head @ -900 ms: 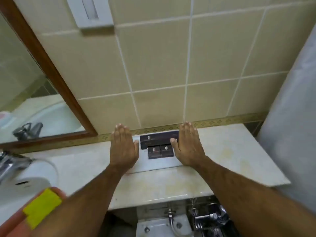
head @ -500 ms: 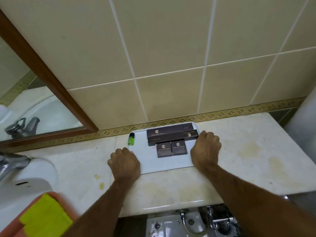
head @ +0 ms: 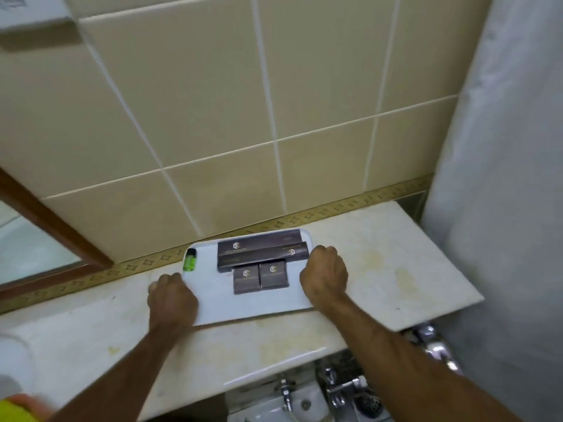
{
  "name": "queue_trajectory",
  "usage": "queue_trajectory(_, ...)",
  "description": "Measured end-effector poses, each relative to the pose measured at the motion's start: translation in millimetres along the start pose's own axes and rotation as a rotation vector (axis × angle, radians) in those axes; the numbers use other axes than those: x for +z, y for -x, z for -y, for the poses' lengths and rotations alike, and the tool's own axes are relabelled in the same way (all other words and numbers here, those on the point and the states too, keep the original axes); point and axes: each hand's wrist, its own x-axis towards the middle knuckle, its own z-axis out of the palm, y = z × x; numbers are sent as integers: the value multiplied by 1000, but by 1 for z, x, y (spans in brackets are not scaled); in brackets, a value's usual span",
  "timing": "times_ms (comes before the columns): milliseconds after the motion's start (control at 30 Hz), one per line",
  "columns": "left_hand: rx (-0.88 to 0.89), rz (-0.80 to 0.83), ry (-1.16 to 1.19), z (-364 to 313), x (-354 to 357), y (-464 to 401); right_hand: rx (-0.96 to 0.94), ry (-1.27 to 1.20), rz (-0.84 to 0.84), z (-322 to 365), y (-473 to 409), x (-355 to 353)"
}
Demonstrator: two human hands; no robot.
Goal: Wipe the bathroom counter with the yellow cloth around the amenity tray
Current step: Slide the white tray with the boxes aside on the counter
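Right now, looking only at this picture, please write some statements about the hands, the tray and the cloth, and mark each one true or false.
1. Both hands grip the tray, left hand at its left edge, right hand at its right edge. True.
2. The right hand holds the cloth. False: the cloth lies at the lower left corner, in neither hand.
3. Four dark boxes lie on the tray. True.
4. The green bottle stands right of the boxes. False: it lies left of them.
5. The counter shows yellowish stains. True.
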Motion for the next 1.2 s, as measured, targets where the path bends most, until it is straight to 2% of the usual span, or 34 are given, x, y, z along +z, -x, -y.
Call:
queue_trajectory(100,143,-62,69,-53,-10,-1,122,-112,-29,-51,11,-38)
queue_trajectory(233,391,12,-27,-138,-16,-3,305,-194,-75,-121,22,-79)
queue_trajectory(367,562,-10,-10,-220,-16,-9,406,-295,-132,-174,24,-101)
queue_trajectory(633,693,-16,-25,-354,-1,-18,660,-643,-132,-213,39,-91)
queue_trajectory(1033,703,-18,-84,-407,27,-10,886,-1002,-161,-228,27,-71)
queue_trajectory(1200,730,6,-74,-394,15,-5,920,-1174,-109,-232,25,-71)
